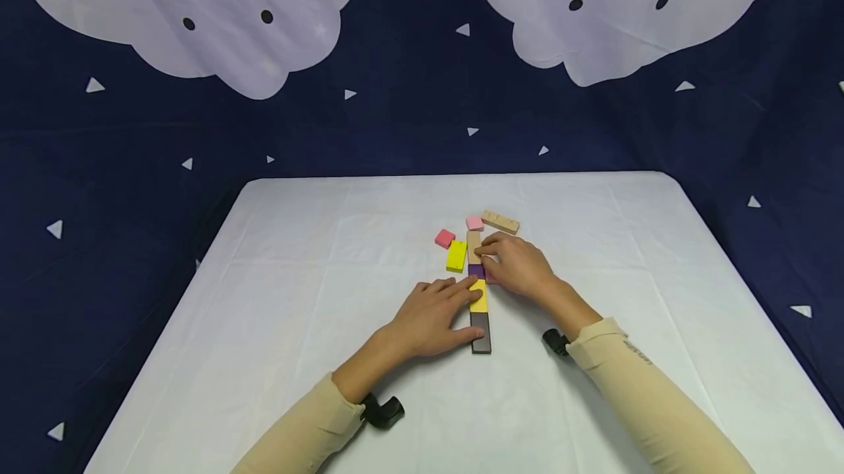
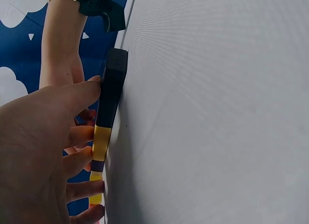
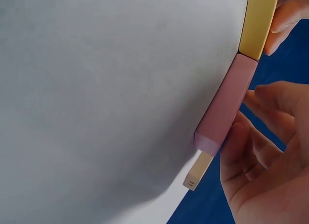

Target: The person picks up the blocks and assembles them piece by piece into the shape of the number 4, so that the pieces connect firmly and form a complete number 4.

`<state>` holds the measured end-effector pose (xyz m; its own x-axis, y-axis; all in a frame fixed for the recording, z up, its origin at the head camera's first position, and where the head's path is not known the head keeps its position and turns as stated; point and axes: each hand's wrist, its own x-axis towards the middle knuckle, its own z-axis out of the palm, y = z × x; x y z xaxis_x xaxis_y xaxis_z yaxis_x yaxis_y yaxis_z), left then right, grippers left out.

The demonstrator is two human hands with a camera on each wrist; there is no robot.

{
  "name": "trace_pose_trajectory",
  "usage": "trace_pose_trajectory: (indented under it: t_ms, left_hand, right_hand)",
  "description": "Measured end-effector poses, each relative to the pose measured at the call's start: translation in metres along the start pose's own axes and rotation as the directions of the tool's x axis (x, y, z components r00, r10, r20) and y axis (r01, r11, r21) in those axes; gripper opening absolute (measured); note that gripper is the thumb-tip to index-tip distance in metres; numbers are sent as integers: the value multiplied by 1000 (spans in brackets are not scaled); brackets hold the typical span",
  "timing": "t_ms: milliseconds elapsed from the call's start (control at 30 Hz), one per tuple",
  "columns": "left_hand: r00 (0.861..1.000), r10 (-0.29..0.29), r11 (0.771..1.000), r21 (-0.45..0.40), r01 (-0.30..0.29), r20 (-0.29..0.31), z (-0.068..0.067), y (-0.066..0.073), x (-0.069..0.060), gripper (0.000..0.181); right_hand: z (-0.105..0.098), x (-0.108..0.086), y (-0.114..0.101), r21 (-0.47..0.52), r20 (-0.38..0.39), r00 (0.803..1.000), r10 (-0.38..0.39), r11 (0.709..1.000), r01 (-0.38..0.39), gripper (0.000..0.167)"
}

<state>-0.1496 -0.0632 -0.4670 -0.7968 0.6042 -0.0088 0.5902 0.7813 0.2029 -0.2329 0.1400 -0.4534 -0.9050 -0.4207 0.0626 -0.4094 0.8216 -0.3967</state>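
Observation:
A row of flat blocks runs away from me in the head view: a dark grey block [image 1: 481, 342], a yellow block [image 1: 482, 302], a purple block [image 1: 476, 271] and a wooden block [image 1: 474, 238]. My left hand [image 1: 431, 316] lies along the row's left side, fingers spread and fairly straight. Its thumb touches the dark grey block and its fingertips the yellow one. From the right, my right hand [image 1: 521, 265] reaches over with bent fingers at the wooden block. A pink block [image 3: 224, 103] lies close by its thumb; whether those fingers pinch anything is unclear.
Beyond the hands lie a bright yellow block [image 1: 456, 256], a red-pink block [image 1: 445, 238], a light pink block [image 1: 475, 223] and another wooden block [image 1: 501, 222]. A white cloth covers the table [image 1: 297, 254]. Dark blue fabric [image 1: 409, 137] hangs behind it.

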Motion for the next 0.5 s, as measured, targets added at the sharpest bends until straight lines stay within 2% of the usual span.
trace_pose_trajectory:
  t_ms: [133,500]
  left_hand:
    - [1000,-1,1000,-2,1,5,0,0,0,69]
    - [1000,-10,1000,6,10,15,-1,1,1,70]
  right_hand:
    - [-1,-5,0,12,8,1000,-11,1000,11,33]
    - [-12,-27,-2,-37,27,990,-137,990,138,42]
